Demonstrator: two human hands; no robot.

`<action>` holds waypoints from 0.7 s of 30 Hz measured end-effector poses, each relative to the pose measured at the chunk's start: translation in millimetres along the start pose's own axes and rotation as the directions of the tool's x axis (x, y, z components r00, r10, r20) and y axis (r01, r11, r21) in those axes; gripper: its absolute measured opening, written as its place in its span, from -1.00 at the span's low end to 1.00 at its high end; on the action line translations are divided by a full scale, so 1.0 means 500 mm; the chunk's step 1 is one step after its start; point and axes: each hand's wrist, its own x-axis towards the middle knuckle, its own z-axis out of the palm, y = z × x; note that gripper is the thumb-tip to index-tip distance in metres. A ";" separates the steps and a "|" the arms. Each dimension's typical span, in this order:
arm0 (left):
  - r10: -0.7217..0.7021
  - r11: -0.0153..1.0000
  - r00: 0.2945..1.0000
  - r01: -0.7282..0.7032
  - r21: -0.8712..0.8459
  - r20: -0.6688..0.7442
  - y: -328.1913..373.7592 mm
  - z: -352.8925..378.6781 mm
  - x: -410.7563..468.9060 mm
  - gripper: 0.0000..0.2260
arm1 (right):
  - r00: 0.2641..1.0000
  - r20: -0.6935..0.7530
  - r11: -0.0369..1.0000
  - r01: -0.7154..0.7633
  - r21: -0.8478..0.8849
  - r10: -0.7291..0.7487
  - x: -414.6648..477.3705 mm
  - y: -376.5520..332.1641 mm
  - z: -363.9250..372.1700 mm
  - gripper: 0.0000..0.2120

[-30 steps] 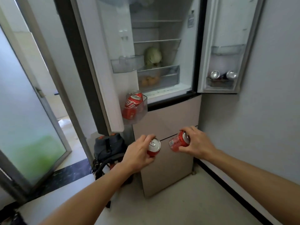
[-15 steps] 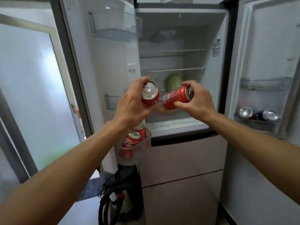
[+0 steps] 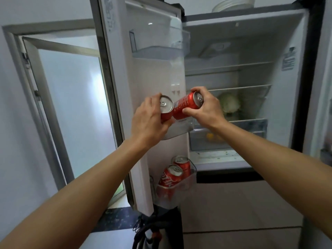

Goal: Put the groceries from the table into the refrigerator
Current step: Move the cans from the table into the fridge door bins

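The refrigerator (image 3: 251, 42) stands open in front of me. My left hand (image 3: 149, 121) grips a red soda can (image 3: 166, 109), top facing me. My right hand (image 3: 206, 109) grips a second red can (image 3: 186, 105), tilted on its side, and the two cans touch. Both are held just above the middle bin (image 3: 179, 132) of the left door (image 3: 152, 78). Two more red cans (image 3: 173, 178) stand in that door's bottom bin.
A pale cabbage (image 3: 230, 105) sits on a shelf inside, and orange fruit (image 3: 210, 136) lies in the drawer below. A dark backpack (image 3: 154, 230) is on the floor under the left door. A frosted glass door (image 3: 71, 105) stands at the left.
Both hands have risen with their cans from in front of the lower drawers to the left door's middle bin. My view has tilted up and drawn closer to the fridge.
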 end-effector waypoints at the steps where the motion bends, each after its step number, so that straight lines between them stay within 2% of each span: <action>1: -0.006 0.999 1.000 0.005 0.032 0.010 0.002 0.003 0.002 -0.31 | 1.000 -0.002 1.000 0.002 0.014 -0.002 -0.001 0.008 0.008 -0.39; 4: -0.011 0.989 0.999 0.006 0.151 0.033 0.007 0.013 0.003 -0.36 | 1.000 0.008 0.999 0.001 0.050 -0.001 0.001 0.023 0.022 -0.38; 8: -0.024 0.984 0.999 0.017 0.177 0.035 0.012 0.017 -0.002 -0.39 | 0.995 0.095 0.998 0.012 0.061 -0.018 0.011 0.038 0.037 -0.34; 12: -0.055 0.960 0.996 0.032 0.278 0.075 0.023 0.028 -0.024 -0.35 | 0.980 0.195 0.998 0.032 0.058 -0.043 0.012 0.042 0.044 -0.35; 15: -0.092 0.942 0.988 0.045 0.332 0.127 0.032 0.045 -0.053 -0.32 | 0.952 0.295 0.996 0.069 0.055 -0.082 0.006 0.059 0.034 -0.35; 18: -0.133 0.925 0.979 0.068 0.375 0.152 0.044 0.055 -0.075 -0.34 | 0.900 0.421 0.990 0.138 -0.037 -0.110 -0.006 0.079 0.025 -0.33; 21: -0.203 0.914 0.967 0.131 0.384 0.155 0.060 0.052 -0.097 -0.38 | 0.876 0.468 0.989 0.145 -0.021 -0.119 -0.022 0.089 0.014 -0.30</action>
